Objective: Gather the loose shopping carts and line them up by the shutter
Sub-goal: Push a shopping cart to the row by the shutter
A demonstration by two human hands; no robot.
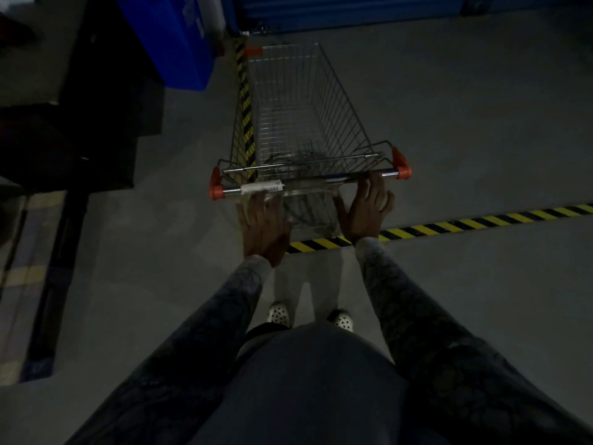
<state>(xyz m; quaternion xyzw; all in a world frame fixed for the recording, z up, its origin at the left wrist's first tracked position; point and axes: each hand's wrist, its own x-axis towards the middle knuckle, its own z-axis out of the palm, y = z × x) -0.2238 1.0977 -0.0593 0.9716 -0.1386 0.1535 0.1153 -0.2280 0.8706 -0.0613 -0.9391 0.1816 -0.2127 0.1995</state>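
The shopping cart stands straight ahead of the person, its wire basket reaching away from both hands towards the blue shutter, which lies just beyond the cart's far end. The cart's handle bar is the part nearest the person, with an orange cap at its left end, another at its right end, and a white label wrapped round its left part.

The right hand is spread wide and flat, fingers straight. Its fingertips rest against the right part of the handle bar, close to the orange cap, and nothing is curled round the bar. The left hand is also spread flat with straight fingers, which point at the labelled part of the bar. Its fingertips are blurred, so I cannot tell whether they touch the bar or stop just short. Neither hand holds anything.

A black-and-yellow floor stripe runs from the right of the cart to beneath its handle end, passing under the wrists. A second striped strip runs along the cart's left side, partly seen through the wires. A blue bin sits to the left of the cart's far end, with dark shelving further left. White dotted shoes stand behind the handle.
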